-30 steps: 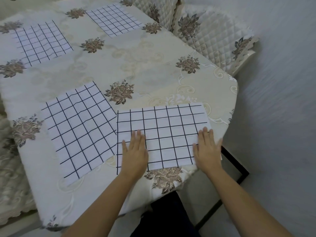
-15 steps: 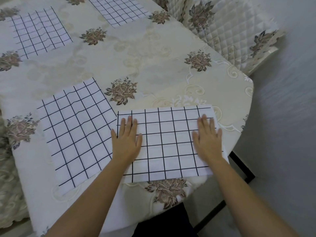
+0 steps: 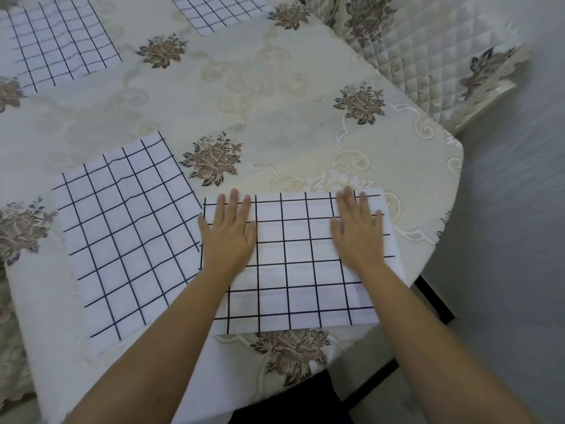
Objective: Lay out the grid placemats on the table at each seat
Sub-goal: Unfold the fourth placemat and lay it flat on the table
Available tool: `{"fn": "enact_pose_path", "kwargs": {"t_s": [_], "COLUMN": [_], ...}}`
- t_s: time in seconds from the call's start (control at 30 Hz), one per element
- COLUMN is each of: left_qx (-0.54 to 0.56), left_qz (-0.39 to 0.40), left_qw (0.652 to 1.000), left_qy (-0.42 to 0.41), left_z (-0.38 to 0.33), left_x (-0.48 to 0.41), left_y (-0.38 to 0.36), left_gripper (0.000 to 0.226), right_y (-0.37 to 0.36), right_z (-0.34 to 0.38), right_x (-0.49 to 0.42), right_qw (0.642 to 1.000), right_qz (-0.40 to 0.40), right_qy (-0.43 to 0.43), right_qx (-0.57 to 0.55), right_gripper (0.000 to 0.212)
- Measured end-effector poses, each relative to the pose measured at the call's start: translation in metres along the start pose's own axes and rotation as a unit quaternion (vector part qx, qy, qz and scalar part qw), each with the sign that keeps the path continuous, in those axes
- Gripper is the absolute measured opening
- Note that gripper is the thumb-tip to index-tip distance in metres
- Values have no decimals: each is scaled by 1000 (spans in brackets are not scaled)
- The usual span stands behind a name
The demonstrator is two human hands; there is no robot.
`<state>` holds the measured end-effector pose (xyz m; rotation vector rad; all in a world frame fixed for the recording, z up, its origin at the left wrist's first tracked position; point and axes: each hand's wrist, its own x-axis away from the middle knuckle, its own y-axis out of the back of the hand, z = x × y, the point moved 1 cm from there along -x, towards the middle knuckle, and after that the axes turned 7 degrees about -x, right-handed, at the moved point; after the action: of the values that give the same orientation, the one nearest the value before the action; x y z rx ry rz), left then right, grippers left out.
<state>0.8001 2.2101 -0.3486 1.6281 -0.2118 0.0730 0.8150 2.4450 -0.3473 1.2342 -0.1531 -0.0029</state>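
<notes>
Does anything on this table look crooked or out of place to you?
Yes, mildly. The left placemat lies turned at an angle to the near placemat, which the left hand and right hand press flat, and their edges meet. The far-left placemat has wavy grid lines, so it seems rippled.

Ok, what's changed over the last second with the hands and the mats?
The left hand and right hand slid flat across the nearest placemat, away from the person, fingertips now at its far edge. Nothing gripped or released. It, the neighbouring placemat and the far ones stayed put.
</notes>
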Motion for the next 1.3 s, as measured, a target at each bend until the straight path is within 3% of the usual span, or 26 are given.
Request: {"fn": "enact_pose_path", "kwargs": {"t_s": [0.1,0.2,0.37,0.63,0.77,0.87,0.93,1.0,1.17,1.3], "left_qx": [-29,-34,10,7,6,-24,-56,-89,-134,-121], "left_qz": [-15,-28,30,27,6,10,11,0,32,26], "left_qw": [999,998,990,993,967,948,942,936,937,949], "left_qy": [-9,-45,-139,-116,-254,-316,-331,-340,-320,-290], "left_z": [11,-16,-66,-9,-18,-32,-40,-47,-51,-52], "left_x": [7,26,83,101,122,137,140,139,135,132], "left_y": [8,14,-5,-7,1,7,8,10,17,26], "left_gripper": [58,54,53,66,62,53,40,22,46,30], "right_y": [11,11,-23,0,20,17,9,5,6,17], "right_z": [-29,-9,57,-15,-4,9,12,15,29,35], "right_x": [7,24,93,116,138,155,158,153,144,135], "right_qw": [999,997,998,999,991,978,976,975,970,969], "right_qz": [2,-16,19,26,119,100,68,50,8,6], "right_qy": [-52,-69,65,-3,60,176,196,204,206,196], "right_qx": [8,-5,-7,20,-10,59,69,76,127,152], "right_gripper": [65,66,55,73,92,78,70,75,70,52]}}
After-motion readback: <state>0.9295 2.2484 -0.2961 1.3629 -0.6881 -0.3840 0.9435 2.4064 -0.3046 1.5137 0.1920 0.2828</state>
